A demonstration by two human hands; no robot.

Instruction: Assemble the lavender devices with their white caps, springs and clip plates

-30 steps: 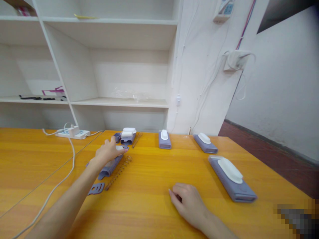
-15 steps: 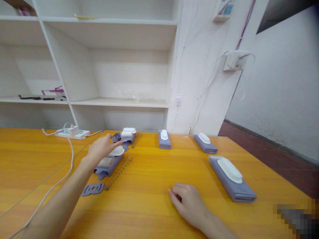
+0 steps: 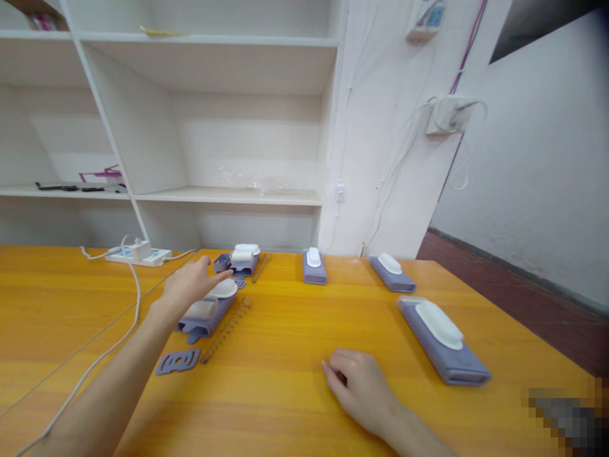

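Observation:
My left hand point(image 3: 190, 287) reaches forward over the orange table point(image 3: 295, 336), fingers stretched out and empty, its tips close to a taken-apart purple device point(image 3: 242, 260) with white parts at the back. Just below the hand lies a second opened purple device point(image 3: 207, 312) with white pieces in it. A long metal spring point(image 3: 228, 327) and a flat purple plate point(image 3: 178, 362) lie beside it. My right hand point(image 3: 359, 387) rests on the table near me, fingers curled loosely, nothing visible in it.
Three whole purple devices with white tops lie at the right: one point(image 3: 314, 266), another point(image 3: 392, 273), and the nearest point(image 3: 443, 339). A second spring point(image 3: 262, 266) lies at the back. A white power strip point(image 3: 137, 255) and its cable point(image 3: 118, 336) cross the left. White shelves point(image 3: 214, 190) stand behind.
My left hand lifted off the nearer opened device and moved a little left and back. The right hand stayed put.

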